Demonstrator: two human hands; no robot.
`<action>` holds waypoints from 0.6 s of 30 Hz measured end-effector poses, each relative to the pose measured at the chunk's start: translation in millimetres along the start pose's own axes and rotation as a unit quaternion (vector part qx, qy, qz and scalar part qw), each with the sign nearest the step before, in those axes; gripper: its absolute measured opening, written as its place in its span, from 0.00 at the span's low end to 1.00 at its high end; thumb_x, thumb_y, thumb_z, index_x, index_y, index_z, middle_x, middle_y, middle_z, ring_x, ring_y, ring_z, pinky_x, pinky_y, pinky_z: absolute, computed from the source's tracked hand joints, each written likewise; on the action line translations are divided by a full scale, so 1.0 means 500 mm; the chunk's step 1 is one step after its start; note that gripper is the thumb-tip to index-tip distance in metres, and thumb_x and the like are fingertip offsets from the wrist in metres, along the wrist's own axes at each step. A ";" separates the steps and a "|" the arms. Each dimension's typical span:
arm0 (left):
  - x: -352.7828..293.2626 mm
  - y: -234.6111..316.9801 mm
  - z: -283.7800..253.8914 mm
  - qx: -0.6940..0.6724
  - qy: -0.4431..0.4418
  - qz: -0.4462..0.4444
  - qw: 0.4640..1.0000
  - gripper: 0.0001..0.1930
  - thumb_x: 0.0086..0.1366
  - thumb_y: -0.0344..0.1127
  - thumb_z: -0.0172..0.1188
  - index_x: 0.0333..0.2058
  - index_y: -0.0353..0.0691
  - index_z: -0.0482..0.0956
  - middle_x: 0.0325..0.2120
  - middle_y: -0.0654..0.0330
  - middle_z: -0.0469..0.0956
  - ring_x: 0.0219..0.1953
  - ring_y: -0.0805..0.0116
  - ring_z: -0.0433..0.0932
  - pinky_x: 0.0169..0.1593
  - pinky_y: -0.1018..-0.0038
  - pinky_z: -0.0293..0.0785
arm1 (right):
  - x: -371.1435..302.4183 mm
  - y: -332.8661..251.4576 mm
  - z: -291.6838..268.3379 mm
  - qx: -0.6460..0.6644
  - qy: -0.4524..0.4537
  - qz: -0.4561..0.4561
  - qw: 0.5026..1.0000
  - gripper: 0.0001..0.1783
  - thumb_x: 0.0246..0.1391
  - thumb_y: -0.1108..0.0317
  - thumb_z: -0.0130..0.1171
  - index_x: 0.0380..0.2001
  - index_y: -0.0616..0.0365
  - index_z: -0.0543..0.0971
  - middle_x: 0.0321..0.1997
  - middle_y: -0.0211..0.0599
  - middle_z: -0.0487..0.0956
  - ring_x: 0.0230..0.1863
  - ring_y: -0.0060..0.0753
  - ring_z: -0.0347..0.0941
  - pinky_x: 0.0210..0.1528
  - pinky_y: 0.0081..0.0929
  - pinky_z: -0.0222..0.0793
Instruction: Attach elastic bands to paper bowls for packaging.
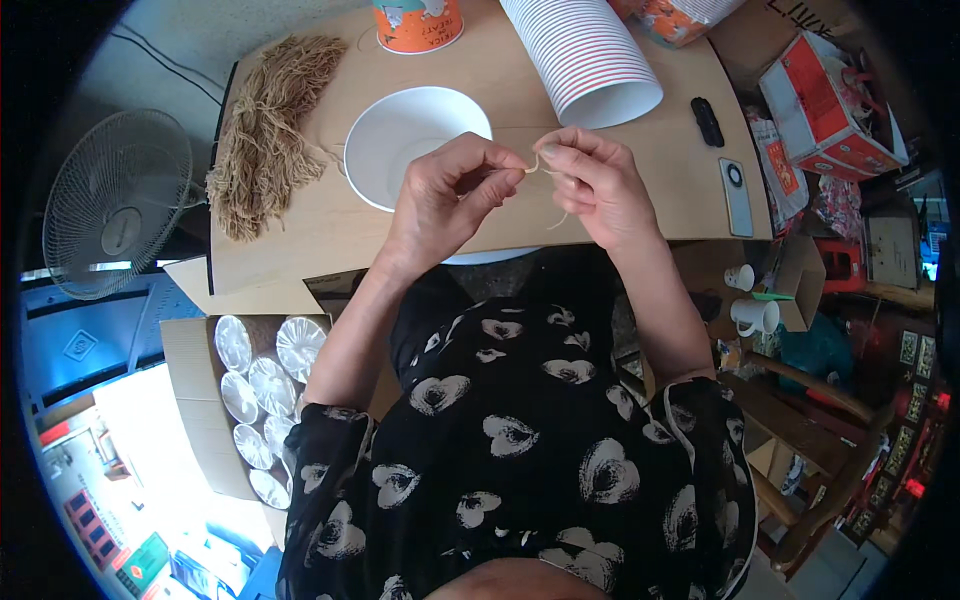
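Between my two hands, over the near part of the table, runs a thin beige cord (557,222) with a loose end hanging below the right fingers. My left hand (445,200) is closed, thumb and forefinger pinching the cord. My right hand (605,190) pinches it too, its other fingers curled in. Behind the left hand lies a white paper bucket (385,130), its open mouth facing me and partly hidden by that hand. A bit of cord shows at the bucket's left rim. To the left is a thick bundle of beige cords (270,135) spread on the table.
A long stack of nested paper buckets (585,60) lies at the back, beside an orange printed bucket (420,30). A phone (736,197) and a black object (706,122) sit at the right. Left stand a fan (120,205) and a carton (195,400) of wrapped round items.
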State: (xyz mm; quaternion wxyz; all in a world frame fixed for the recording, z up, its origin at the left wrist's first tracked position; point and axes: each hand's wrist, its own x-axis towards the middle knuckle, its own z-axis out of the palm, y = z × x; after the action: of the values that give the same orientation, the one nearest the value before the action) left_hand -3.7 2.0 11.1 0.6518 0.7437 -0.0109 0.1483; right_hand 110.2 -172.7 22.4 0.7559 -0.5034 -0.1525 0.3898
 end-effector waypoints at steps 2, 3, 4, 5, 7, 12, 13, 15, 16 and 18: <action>-0.002 -0.010 0.003 -0.007 0.017 0.018 1.000 0.07 0.65 0.26 0.65 0.42 0.33 0.81 0.31 0.64 0.82 0.33 0.80 0.79 0.36 0.80 0.79 | 0.002 0.006 0.004 0.019 -0.008 0.021 1.000 0.06 0.62 0.71 0.60 0.41 0.60 0.82 0.20 0.15 0.64 0.16 0.06 0.52 0.18 0.10 0.45; -0.002 -0.013 0.006 0.007 0.031 0.043 0.999 0.07 0.65 0.25 0.66 0.42 0.34 0.81 0.31 0.63 0.82 0.33 0.79 0.80 0.36 0.80 0.79 | 0.003 0.007 0.006 0.019 -0.009 0.022 1.000 0.06 0.62 0.71 0.60 0.41 0.60 0.82 0.20 0.15 0.64 0.16 0.06 0.52 0.18 0.10 0.45; -0.002 -0.016 0.009 0.020 0.044 0.068 0.997 0.08 0.64 0.24 0.66 0.42 0.34 0.81 0.31 0.63 0.82 0.33 0.79 0.80 0.37 0.79 0.79 | 0.003 0.008 0.008 0.029 -0.009 0.031 0.999 0.06 0.62 0.71 0.60 0.40 0.60 0.81 0.19 0.15 0.65 0.16 0.06 0.52 0.18 0.11 0.45; -0.003 -0.019 0.011 0.020 0.044 0.068 0.996 0.08 0.64 0.24 0.66 0.42 0.34 0.81 0.31 0.63 0.82 0.33 0.79 0.80 0.37 0.79 0.79 | 0.004 0.009 0.010 0.038 -0.010 0.039 0.998 0.06 0.62 0.71 0.60 0.40 0.59 0.81 0.19 0.15 0.65 0.16 0.06 0.52 0.17 0.11 0.45; -0.006 -0.023 0.015 0.005 0.061 0.066 0.996 0.07 0.64 0.24 0.66 0.41 0.34 0.81 0.31 0.64 0.82 0.34 0.78 0.81 0.37 0.79 0.79 | 0.003 0.013 0.014 0.041 -0.011 0.037 0.998 0.06 0.61 0.71 0.60 0.40 0.59 0.81 0.19 0.15 0.65 0.15 0.06 0.52 0.17 0.11 0.45; -0.007 -0.010 0.017 0.017 0.106 0.092 0.990 0.08 0.62 0.22 0.66 0.40 0.35 0.81 0.31 0.62 0.83 0.33 0.76 0.82 0.37 0.78 0.80 | 0.007 0.018 0.029 0.033 -0.004 0.047 0.998 0.06 0.61 0.72 0.59 0.40 0.58 0.81 0.19 0.16 0.65 0.15 0.07 0.52 0.17 0.12 0.46; -0.008 -0.009 0.015 0.055 0.108 0.112 0.986 0.08 0.62 0.22 0.66 0.40 0.35 0.81 0.31 0.61 0.82 0.33 0.75 0.82 0.36 0.78 0.80 | 0.006 0.017 0.033 0.029 0.000 0.050 0.998 0.05 0.61 0.72 0.59 0.39 0.59 0.81 0.19 0.16 0.65 0.15 0.07 0.52 0.17 0.12 0.46; -0.014 -0.014 0.013 0.082 0.111 0.134 0.981 0.08 0.62 0.21 0.66 0.40 0.35 0.81 0.32 0.61 0.82 0.34 0.74 0.82 0.36 0.78 0.80 | 0.004 0.018 0.037 0.024 0.003 0.054 0.998 0.05 0.61 0.72 0.59 0.39 0.59 0.81 0.18 0.15 0.64 0.15 0.07 0.52 0.17 0.12 0.46; -0.015 -0.017 0.011 0.110 0.114 0.157 0.975 0.09 0.61 0.21 0.66 0.40 0.35 0.81 0.32 0.60 0.82 0.34 0.73 0.83 0.35 0.77 0.80 | 0.005 0.017 0.037 0.017 -0.001 0.056 0.998 0.05 0.61 0.72 0.59 0.39 0.59 0.81 0.18 0.15 0.64 0.15 0.07 0.52 0.17 0.12 0.46; -0.019 -0.023 0.009 0.119 0.119 0.171 0.971 0.09 0.61 0.21 0.67 0.40 0.35 0.81 0.32 0.60 0.81 0.33 0.72 0.83 0.35 0.77 0.80 | 0.008 0.018 0.039 0.009 -0.006 0.059 0.998 0.05 0.62 0.72 0.59 0.39 0.59 0.81 0.18 0.15 0.64 0.15 0.07 0.52 0.17 0.12 0.46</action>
State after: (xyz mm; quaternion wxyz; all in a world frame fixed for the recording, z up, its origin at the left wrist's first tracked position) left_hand -9.5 -2.4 -2.9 0.5203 0.7800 -0.0431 0.3450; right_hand 96.8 -155.5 22.7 0.7355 -0.5020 -0.1235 0.4379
